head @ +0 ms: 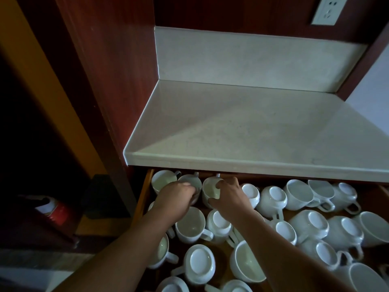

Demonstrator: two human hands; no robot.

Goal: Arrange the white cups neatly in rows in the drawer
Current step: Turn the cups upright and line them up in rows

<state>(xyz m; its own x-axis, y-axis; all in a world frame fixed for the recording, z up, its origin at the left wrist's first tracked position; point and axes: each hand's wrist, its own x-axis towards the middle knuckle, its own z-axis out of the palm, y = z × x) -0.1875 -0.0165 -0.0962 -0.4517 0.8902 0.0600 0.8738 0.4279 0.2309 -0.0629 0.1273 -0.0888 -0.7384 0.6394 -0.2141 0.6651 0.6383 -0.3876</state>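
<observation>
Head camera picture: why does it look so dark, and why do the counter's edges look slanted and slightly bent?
In the head view, light falls mainly on the pale countertop, while the drawer beneath sits in its shadow, so the white cups look dim; the far left is almost black; the wide-angle lens likely skews the straight edges; no strong glare shows.

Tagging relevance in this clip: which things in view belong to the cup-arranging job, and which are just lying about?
Job: drawer; white cups; left hand gripping the second back-row cup; right hand gripping the third back-row cup.
Lying about: countertop; wall socket; red container on the floor.
</observation>
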